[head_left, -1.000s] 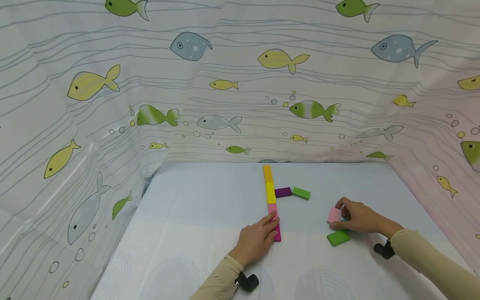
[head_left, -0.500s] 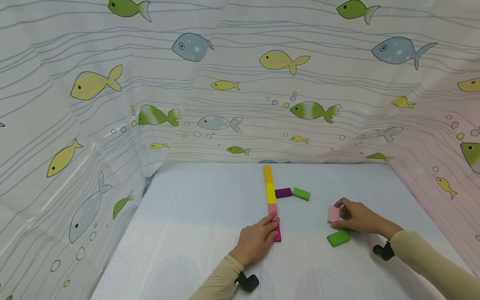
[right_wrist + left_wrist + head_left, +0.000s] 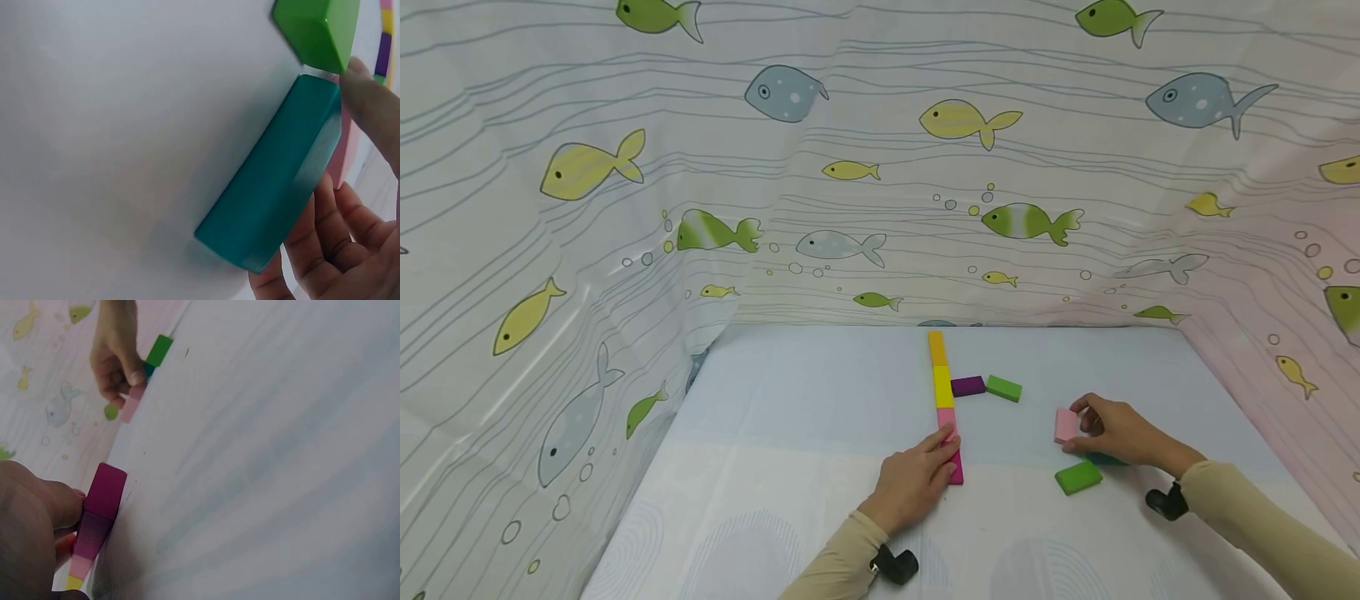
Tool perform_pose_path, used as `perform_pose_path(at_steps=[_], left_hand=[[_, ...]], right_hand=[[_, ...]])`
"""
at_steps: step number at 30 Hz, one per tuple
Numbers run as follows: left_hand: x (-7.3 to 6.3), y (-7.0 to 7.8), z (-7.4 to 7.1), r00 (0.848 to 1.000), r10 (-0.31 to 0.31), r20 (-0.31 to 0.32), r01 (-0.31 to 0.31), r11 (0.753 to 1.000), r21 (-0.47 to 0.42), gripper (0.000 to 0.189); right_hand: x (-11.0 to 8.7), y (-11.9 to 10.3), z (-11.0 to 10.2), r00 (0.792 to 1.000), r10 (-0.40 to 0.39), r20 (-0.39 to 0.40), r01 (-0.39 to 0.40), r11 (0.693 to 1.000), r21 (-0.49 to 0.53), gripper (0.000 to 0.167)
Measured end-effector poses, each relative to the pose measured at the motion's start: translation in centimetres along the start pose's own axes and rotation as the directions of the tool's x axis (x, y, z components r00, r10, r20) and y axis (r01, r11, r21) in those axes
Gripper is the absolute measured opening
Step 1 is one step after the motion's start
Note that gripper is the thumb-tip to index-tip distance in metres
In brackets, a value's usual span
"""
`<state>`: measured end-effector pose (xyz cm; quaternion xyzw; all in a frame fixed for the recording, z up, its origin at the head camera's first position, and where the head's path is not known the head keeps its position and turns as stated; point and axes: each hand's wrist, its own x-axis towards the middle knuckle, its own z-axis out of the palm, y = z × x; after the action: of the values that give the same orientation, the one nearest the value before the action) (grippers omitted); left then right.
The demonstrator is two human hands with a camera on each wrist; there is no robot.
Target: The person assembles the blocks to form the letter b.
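Pink block point(image 3: 1065, 426), pinched right of centre by the right hand point(image 3: 1117, 433), has straightened, seemingly better matching the row point(image 3: 945, 416) the outstretched left hand point(image 3: 910, 482) touches.

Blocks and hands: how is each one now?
Left hand: resting on the row
Right hand: gripping pale pink block
Pale pink block: held
Teal block: lying partly under right hand
Near green block: lying loose
Purple block: lying beside the row
Far green block: beside purple block
Orange block: in row, far end
Yellow block: in row
Pink block: in row, partly covered
Magenta block: in row, partly covered
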<state>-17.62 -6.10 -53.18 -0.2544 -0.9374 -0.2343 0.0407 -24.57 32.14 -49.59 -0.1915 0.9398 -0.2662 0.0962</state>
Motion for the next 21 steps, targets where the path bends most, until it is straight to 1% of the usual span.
perform_pose_path(at_steps=[4, 10, 14, 21], left_hand=[[0.0, 0.0, 0.0, 1.0, 0.008, -0.005, -0.007, 1.0, 0.012, 0.043], [0.0, 0.0, 0.1, 1.0, 0.013, -0.007, -0.013, 0.999, 0.032, 0.043], [0.0, 0.0, 0.1, 1.0, 0.008, -0.007, -0.008, 0.999, 0.031, 0.043], [0.0, 0.0, 0.0, 1.0, 0.008, -0.007, -0.007, 1.0, 0.025, 0.043]], right_hand=[[0.3, 0.0, 0.0, 1.0, -0.018, -0.001, 0.019, 1.0, 0.008, 0.067], [0.8, -0.1, 0.2, 1.0, -0.021, 0.012, 0.021, 1.0, -0.003, 0.067], [1.2, -0.5, 0.3, 1.0, -0.015, 0.015, 0.015, 1.0, 0.003, 0.068], [1.8, -0.7, 0.4, 0.999, -0.028, 0.015, 0.028, 1.0, 0.001, 0.067]])
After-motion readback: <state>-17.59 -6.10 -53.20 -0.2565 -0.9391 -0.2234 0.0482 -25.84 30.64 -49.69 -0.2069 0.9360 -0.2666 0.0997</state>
